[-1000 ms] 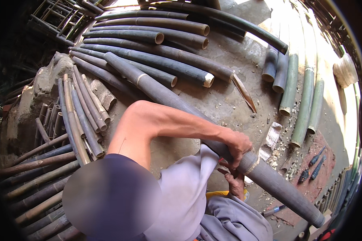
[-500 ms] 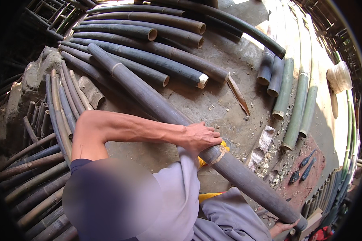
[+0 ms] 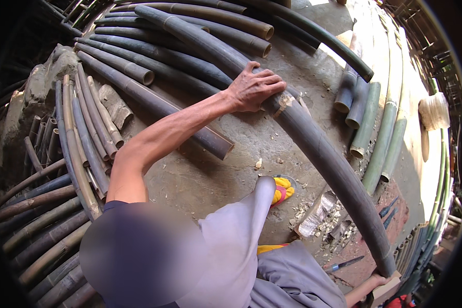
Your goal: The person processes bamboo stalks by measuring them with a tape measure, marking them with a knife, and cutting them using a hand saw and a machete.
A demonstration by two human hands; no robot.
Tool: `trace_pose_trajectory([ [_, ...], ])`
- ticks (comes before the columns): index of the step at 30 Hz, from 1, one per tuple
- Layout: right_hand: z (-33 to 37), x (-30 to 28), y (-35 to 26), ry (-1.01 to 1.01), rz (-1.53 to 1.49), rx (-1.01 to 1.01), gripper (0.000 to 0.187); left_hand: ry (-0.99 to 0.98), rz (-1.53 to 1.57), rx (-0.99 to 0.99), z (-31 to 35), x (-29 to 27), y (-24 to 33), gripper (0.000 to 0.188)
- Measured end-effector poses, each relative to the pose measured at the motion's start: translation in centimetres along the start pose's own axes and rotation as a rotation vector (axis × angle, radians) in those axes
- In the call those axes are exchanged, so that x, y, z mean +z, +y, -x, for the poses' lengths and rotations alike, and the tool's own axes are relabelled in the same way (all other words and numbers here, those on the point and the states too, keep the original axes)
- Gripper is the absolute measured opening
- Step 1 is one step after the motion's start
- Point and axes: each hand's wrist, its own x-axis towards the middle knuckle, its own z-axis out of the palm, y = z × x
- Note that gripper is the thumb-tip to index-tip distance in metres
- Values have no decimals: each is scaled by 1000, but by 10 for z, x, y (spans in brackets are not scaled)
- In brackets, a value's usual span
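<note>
A long, dark bamboo pole (image 3: 328,154) runs slantwise from the far left to the near right. My left hand (image 3: 256,90) is closed over its upper side, beside a pale node ring, with the arm stretched out. At the pole's near end, low on the right, my right hand (image 3: 376,280) holds it from the side and below; its fingers are mostly hidden. Under the pole's middle lies a pale, split piece of bamboo (image 3: 317,213) among chips. A knife with a blue handle (image 3: 344,264) rests on the reddish floor patch near my right forearm.
Dark bamboo poles (image 3: 138,54) lie stacked at the far left, and one pole (image 3: 159,110) extends toward my left arm. Green poles (image 3: 385,123) stretch along the right. Thinner poles (image 3: 46,231) crowd the near left. My foot in a yellow sock (image 3: 283,192) is on the floor.
The pole has swung away from me, its far part moving up and right, with my left hand on it. My foot and the knife by my right forearm have come into view.
</note>
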Motion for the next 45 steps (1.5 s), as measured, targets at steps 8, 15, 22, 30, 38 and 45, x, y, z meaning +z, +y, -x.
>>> trace_pose_trajectory([
  [8, 115, 125, 21, -577, 128, 277, 63, 547, -70, -739, 32, 19, -80, 70],
  [15, 181, 222, 118, -1146, 639, 92, 61, 576, 520, -1982, 82, 122, -55, 84],
  [22, 238, 194, 130, -1429, 958, -235, 55, 845, 1257, -2107, 114, 126, -71, 74],
  [30, 203, 122, 142, -1392, 1076, 54, 40, 782, 1461, -2227, 130, 139, -69, 47],
  [38, 233, 102, 140, -1358, 1138, 41, 38, 611, 1082, -2181, 115, 151, -78, 59],
  [45, 205, 61, 143, -1290, 1161, 126, 32, 792, 1508, -1954, 118, 129, -71, 35],
])
